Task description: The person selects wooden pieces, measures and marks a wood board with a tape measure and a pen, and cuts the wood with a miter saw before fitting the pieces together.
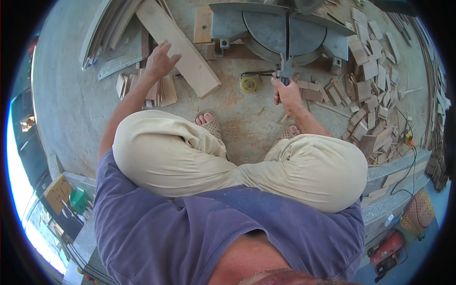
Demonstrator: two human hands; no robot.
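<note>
A mitre saw (266,35) with a round grey table and a dark slot stands on the floor in front of me. My right hand (289,99) is closed around the dark front handle (284,81) of the saw's table arm. Out to the left, my left hand (160,61) is held with its fingers apart and nothing in it. Beside that hand lies a long pale board (183,50), slanting toward my feet. Below the hand is a bunch of short wood strips (166,90). Whether the fingers touch any wood I cannot tell.
A yellow tape measure (248,84) lies on the floor before the saw. Many wood offcuts (373,61) are heaped on the right. Longer planks (107,28) lean at the upper left. A black cable (414,166) runs near a red machine (387,248) at the lower right.
</note>
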